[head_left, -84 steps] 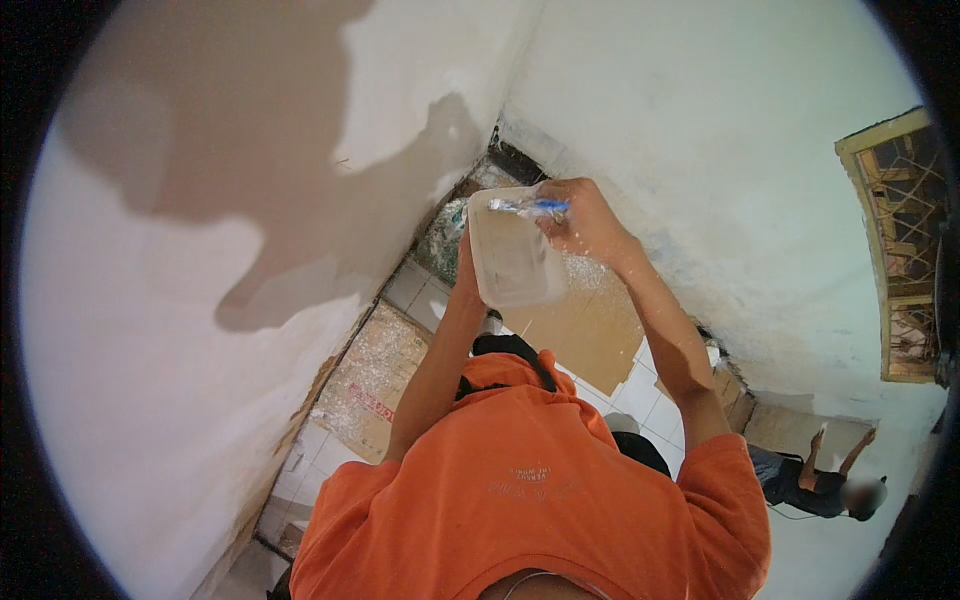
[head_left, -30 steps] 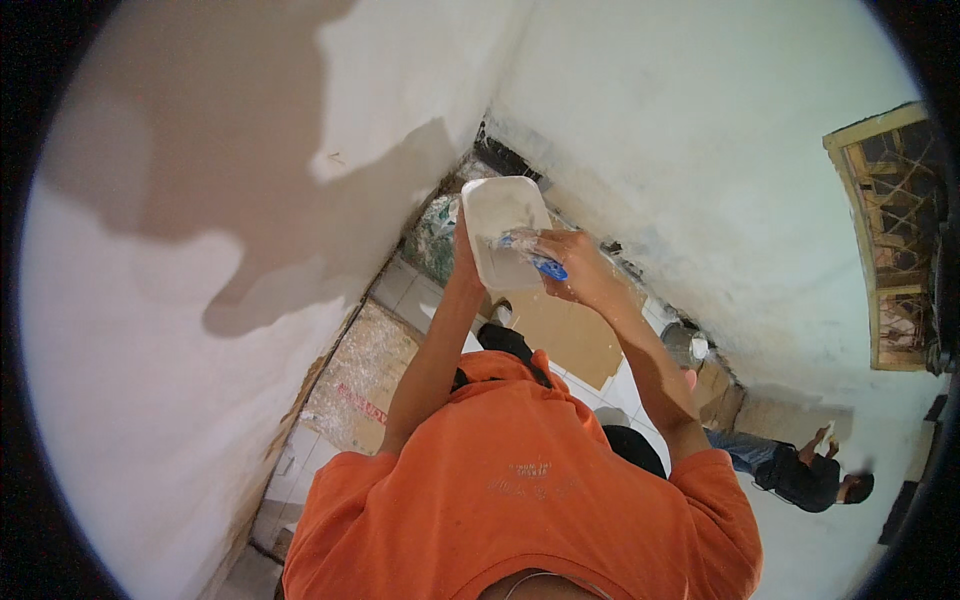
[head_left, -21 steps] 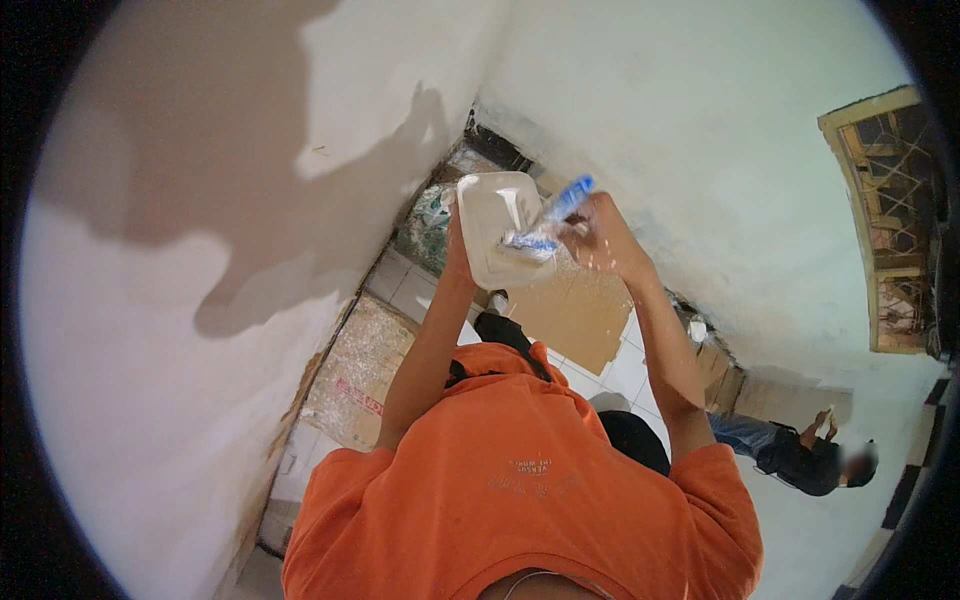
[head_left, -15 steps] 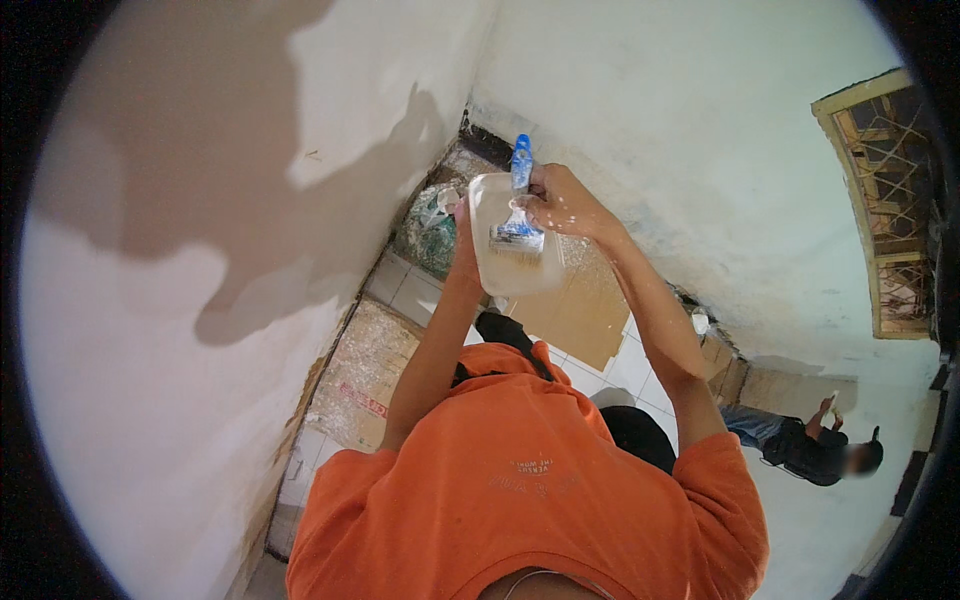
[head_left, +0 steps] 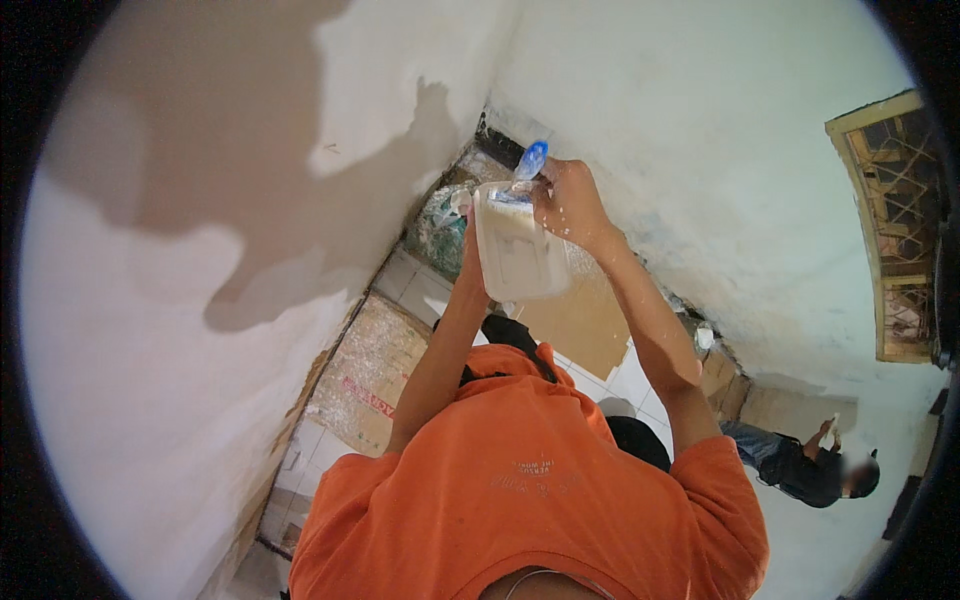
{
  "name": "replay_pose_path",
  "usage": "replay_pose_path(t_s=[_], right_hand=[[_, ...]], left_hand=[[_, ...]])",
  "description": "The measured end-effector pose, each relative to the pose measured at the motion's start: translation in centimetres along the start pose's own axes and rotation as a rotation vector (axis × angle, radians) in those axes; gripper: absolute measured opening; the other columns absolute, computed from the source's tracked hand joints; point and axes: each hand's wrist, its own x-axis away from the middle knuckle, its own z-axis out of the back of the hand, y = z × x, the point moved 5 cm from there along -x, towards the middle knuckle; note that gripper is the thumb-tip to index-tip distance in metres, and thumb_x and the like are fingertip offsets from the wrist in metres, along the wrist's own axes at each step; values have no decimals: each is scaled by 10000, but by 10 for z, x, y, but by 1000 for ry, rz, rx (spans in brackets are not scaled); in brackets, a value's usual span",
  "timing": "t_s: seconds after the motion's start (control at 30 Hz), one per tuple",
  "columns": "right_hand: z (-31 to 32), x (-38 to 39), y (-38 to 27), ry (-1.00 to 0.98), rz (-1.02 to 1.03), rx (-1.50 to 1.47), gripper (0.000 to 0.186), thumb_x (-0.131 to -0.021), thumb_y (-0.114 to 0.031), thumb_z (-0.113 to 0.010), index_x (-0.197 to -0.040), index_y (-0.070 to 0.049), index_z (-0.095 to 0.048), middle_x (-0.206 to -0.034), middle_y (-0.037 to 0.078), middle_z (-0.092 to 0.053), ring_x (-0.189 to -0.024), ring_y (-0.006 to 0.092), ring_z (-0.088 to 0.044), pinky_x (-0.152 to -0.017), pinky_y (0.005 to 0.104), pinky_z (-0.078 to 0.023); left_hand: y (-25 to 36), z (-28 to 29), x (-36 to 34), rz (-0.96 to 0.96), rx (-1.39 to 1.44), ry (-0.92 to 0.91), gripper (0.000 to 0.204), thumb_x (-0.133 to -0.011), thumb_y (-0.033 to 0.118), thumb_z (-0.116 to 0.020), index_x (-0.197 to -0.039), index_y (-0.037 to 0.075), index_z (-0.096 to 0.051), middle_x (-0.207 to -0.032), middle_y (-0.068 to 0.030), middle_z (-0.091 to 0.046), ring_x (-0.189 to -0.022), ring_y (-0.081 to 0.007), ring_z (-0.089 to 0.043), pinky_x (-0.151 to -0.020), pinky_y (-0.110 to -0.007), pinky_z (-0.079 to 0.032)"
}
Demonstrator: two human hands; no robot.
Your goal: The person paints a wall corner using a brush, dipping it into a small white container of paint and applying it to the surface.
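Orange shirt (head_left: 540, 500) nearest the camera. Left hand (head_left: 468, 262), grip clamped under a white rectangular tray (head_left: 518, 252), holds it raised before the wall corner; tray smeared with white paste. Right hand (head_left: 568, 205), grip closed on a blue-handled scraper (head_left: 524, 170), blade at the tray's far edge. Beyond, white plastered wall (head_left: 700, 130).
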Motion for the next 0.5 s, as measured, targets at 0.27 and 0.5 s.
replay_pose_path(t_s=[0.27, 0.5], right_hand=[[-26, 42, -3, -109, 162, 108, 233, -593, -57, -595, -820, -5, -600, -819, 231, -599, -744, 400, -591, -667, 449, -498], [2, 60, -7, -110, 94, -85, 247, -633, 46, -589, -875, 13, -616, -731, 196, -604, -601, 327, -592, -575, 362, -489]], left_hand=[[16, 11, -9, -137, -100, 93, 599, -927, 542, -320, -1276, 75, -456, -1185, -127, -559, -1016, -292, -590, -843, -460, -519], [18, 5, -8, -86, -3, 4, 617, -932, 555, -312, -1283, 69, -453, -1202, -128, -553, -1046, -299, -572, -862, -484, -502]])
